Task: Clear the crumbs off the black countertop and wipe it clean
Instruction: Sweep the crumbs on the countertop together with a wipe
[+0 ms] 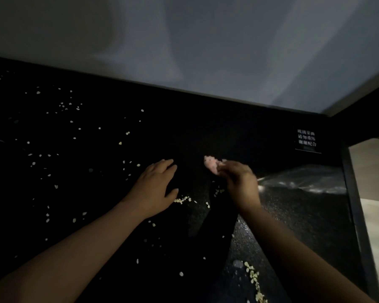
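Note:
Pale crumbs point(64, 132) lie scattered over the black countertop point(206, 132), thickest on its left half. My left hand point(155, 186) rests flat on the counter, fingers apart, with a small heap of crumbs point(182, 200) at its thumb. My right hand point(239, 182) is raised slightly above the counter and grips a small pink cloth point(211, 164) between its fingers. A line of crumbs point(255, 281) runs along the near right part of the counter.
A grey wall point(184, 40) rises behind the counter. A small label with white characters point(306, 139) sits at the far right. Clear plastic film point(302, 178) lies on the counter's right end. The counter's right edge point(357, 204) drops to a light floor.

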`<state>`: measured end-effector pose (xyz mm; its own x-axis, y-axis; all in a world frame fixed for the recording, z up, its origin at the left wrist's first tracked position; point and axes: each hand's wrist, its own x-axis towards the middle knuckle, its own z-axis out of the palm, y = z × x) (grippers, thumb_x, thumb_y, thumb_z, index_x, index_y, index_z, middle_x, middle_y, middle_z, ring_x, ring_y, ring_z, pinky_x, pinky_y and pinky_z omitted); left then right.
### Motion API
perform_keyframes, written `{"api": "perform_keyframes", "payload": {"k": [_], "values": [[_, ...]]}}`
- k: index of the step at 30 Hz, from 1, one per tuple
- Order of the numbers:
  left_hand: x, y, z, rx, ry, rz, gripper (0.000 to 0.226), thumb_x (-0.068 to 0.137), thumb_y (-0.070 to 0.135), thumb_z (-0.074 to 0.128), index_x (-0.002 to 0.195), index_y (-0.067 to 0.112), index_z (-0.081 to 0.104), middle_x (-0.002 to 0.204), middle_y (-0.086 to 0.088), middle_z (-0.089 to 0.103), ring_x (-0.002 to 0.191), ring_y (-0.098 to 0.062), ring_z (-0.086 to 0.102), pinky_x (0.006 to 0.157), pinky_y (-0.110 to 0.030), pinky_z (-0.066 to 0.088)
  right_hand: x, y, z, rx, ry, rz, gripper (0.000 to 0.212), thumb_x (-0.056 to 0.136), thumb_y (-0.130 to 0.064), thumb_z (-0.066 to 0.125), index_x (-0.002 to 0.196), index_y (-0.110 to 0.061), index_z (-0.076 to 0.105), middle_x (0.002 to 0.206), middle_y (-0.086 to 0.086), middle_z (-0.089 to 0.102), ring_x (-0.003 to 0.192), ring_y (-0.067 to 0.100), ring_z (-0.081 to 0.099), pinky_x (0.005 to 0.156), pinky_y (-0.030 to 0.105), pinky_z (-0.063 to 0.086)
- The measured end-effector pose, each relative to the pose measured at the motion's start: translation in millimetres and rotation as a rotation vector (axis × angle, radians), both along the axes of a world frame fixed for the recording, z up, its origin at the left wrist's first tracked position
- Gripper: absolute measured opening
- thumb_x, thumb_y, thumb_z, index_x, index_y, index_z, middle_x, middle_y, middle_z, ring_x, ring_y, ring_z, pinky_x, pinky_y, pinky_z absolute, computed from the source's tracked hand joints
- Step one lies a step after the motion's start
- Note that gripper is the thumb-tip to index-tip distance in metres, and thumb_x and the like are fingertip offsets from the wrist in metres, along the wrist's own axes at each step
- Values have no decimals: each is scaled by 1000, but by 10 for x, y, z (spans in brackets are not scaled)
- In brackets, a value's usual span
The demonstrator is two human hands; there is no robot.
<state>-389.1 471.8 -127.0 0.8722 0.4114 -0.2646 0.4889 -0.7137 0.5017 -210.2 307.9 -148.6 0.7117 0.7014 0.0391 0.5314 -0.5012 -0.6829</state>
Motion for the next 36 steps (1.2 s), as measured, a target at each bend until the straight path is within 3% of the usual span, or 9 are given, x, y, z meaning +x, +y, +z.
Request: {"api": "perform_keyframes", "payload": {"k": [5,9,12,15,20,24,28,32,36], "values": [[-15,-25,-35,77,31,-29,62,91,40,52,144,14,34,153,-1,24,143,-18,12,114,-29,15,-628,-391,63,-42,78,127,27,80,3,67,95,-19,75,106,-5,69,102,9,56,89,4,34],[-6,-25,-23,110,32,-37,59,91,40,51,141,13,40,151,-2,29,141,-20,17,113,-30,20,-802,-529,134,10,234,62,31,80,4,66,93,-22,76,103,-15,68,104,5,58,92,20,46],[-2,-25,-13,120,39,-44,58,90,41,52,140,12,42,149,-3,31,140,-21,20,113,-33,25,-632,-531,237,100,293,-68,28,84,-5,68,96,-30,74,103,-24,66,101,0,60,89,27,50],[8,-16,3,110,43,-48,58,90,40,53,140,12,43,148,-3,32,139,-21,21,113,-33,26,-305,-507,282,141,220,-158,23,85,-10,68,97,-29,73,102,-18,68,100,4,62,90,31,51],[-5,-5,7,108,36,-51,58,89,40,54,139,11,44,148,-3,32,138,-21,23,110,-33,27,-293,-627,120,-42,132,-184,20,85,-5,67,98,-17,75,105,-9,66,106,15,59,94,29,47],[-30,-19,33,80,54,-75,59,89,42,53,139,11,43,149,-2,29,138,-20,22,111,-33,26,-736,-821,61,-54,73,-121,23,81,-3,71,97,-18,76,105,-10,65,100,13,58,87,17,41],[-193,-153,114,35,20,-116,59,88,41,56,138,13,44,146,2,33,135,-17,28,109,-29,28,-986,-880,145,-31,221,-113,27,80,1,71,94,-21,76,103,-9,68,100,11,61,90,29,49],[-452,-401,166,12,-44,-181,55,87,40,56,135,15,48,137,6,41,127,-11,33,103,-19,26,-897,-883,267,39,156,-254,24,85,-5,69,101,-22,75,102,-11,69,98,6,63,88,31,52],[-653,-620,112,-15,-21,-236,57,89,43,51,139,17,43,138,10,37,128,-7,29,104,-17,23,-772,-824,236,-35,112,-386,17,87,-12,67,103,-14,74,103,-1,69,97,16,64,88,26,49]]}}
